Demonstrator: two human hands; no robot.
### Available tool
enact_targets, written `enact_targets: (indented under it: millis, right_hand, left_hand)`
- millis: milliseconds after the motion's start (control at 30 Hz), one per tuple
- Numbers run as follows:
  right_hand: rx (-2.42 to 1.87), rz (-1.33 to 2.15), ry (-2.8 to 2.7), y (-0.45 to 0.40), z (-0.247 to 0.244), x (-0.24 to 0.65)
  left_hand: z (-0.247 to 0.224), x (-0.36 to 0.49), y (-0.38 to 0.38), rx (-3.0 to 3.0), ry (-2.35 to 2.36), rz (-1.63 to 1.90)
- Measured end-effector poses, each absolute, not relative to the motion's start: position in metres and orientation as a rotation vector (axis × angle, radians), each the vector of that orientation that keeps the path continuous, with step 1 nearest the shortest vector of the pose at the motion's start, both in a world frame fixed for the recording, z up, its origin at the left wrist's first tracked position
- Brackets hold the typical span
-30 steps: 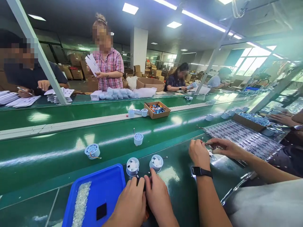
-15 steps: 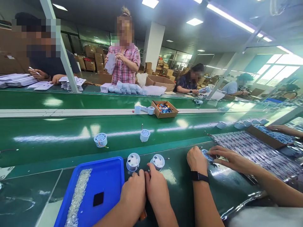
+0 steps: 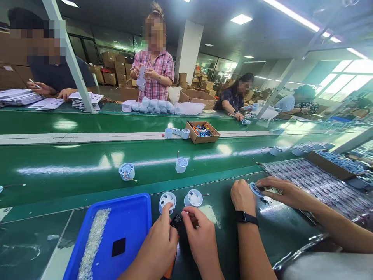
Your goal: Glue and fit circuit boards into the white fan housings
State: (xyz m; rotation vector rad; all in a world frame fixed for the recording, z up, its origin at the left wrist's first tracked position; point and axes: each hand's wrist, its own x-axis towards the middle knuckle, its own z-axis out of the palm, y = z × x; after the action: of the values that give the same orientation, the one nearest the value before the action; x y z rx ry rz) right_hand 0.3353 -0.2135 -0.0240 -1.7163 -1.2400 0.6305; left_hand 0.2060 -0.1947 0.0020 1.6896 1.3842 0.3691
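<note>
Below two round light-blue fan housings, my left hand is wrapped round a tool with an orange handle and a black head. Its index finger reaches up to the left housing, which has white blades inside. Just beneath the right housing is my right hand, thumb and index finger pinched together; what they hold, if anything, is too small to make out. A blue tray lies to the left, with small clear pieces along its left side and a black square.
A neighbour's hands work on a blue ring part at right. More housings stand on the green conveyor. A cardboard box of parts sits behind, and several people are across the line.
My hands have moved slightly apart, and the tool's black head now shows between them. My left index finger has extended toward the left housing. The conveyor housings have shifted a little to the right.
</note>
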Motion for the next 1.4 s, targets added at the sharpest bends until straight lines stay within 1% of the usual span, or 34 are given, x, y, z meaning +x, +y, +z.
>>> enact_targets:
  millis: [200, 400, 567, 700, 900, 1000, 1100, 1233, 1400]
  right_hand:
    - [-1.618, 0.777, -1.073, -0.214, -0.023, 0.334]
    - [-1.572, 0.81, -1.027, -0.216, -0.029, 0.335]
    - [-1.494, 0.724, -1.099, -0.219, -0.03, 0.336]
    - [-1.429, 0.881, -1.073, -0.222, -0.029, 0.335]
    - [-1.429, 0.872, -1.03, -0.221, -0.03, 0.333]
    - [-1.411, 0.912, -1.012, -0.221, -0.031, 0.333]
    - [-1.41, 0.901, -1.06, -0.224, -0.028, 0.334]
    - [-1.407, 0.803, -1.223, -0.229, -0.018, 0.336]
    - [-1.416, 0.587, -1.44, -0.231, -0.015, 0.333]
  left_hand:
    - [-0.005, 0.206, -0.191, 1.536, 1.239, 0.524]
    - [-0.006, 0.209, -0.19, 1.349, 1.218, 0.583]
    - [-0.004, 0.208, -0.19, 1.278, 1.167, 0.573]
    - [0.0, 0.208, -0.192, 1.072, 1.109, 0.531]
    - [-0.01, 0.201, -0.199, 0.919, 1.123, 0.573]
    - [-0.01, 0.197, -0.201, 0.922, 1.135, 0.585]
    - [-0.001, 0.196, -0.201, 1.053, 1.173, 0.515]
    - [0.015, 0.198, -0.199, 1.287, 1.289, 0.462]
    - [0.022, 0.201, -0.202, 1.358, 1.406, 0.455]
